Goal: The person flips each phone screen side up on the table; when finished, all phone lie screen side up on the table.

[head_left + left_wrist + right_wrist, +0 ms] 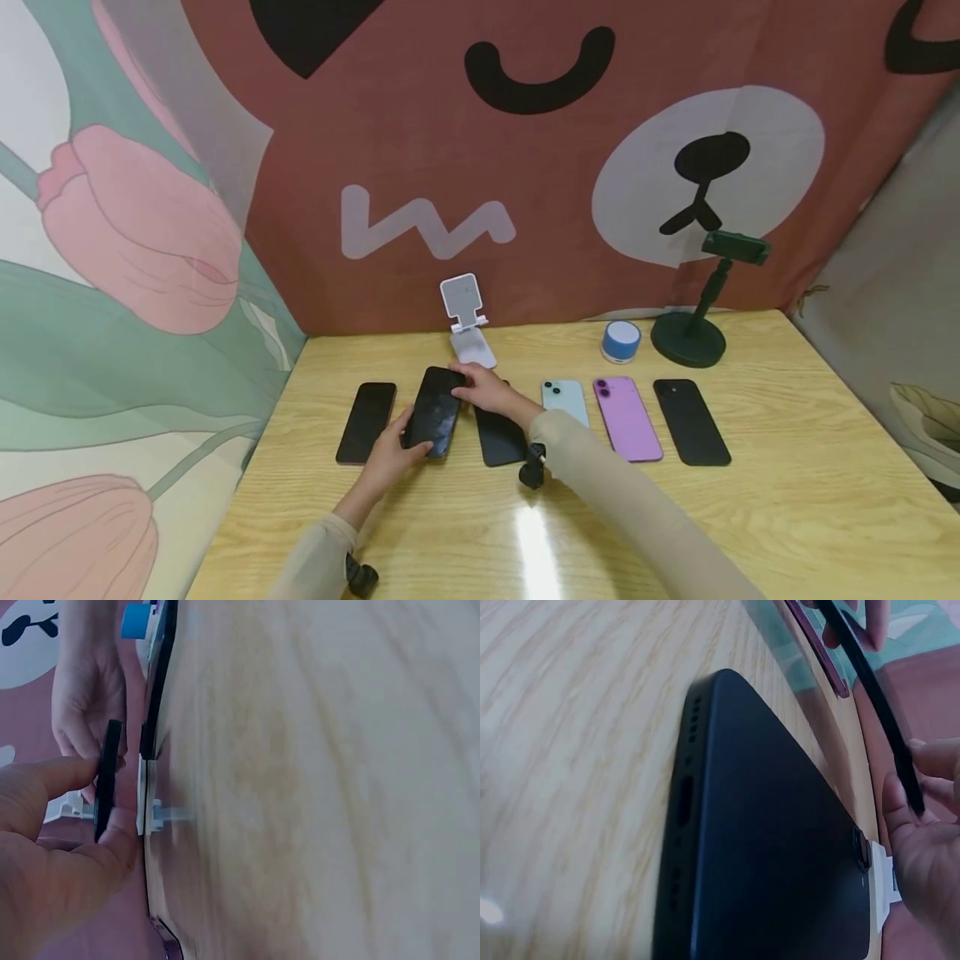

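Between both hands is a black smartphone [435,410], dark glossy screen facing up, raised off the table and tilted. My left hand [392,457] grips its lower left side, thumb on the near edge. The right hand [489,390] pinches the upper right corner. Edge-on, the same smartphone [107,780] appears in the left wrist view, and the right wrist view shows its thin side [877,697]. Under the right wrist lies another black phone [501,437], back up, partly hidden by the arm. To the left lies a dark phone with a reddish edge [366,423].
Right of the hands lie a light blue phone [567,402], a purple phone [628,419] and a black phone [692,422]. Behind them stand a white folding phone stand [462,304], a blue-and-white cylinder [621,342] and a dark green phone stand [688,340], near the curtain-like backdrop [555,167].
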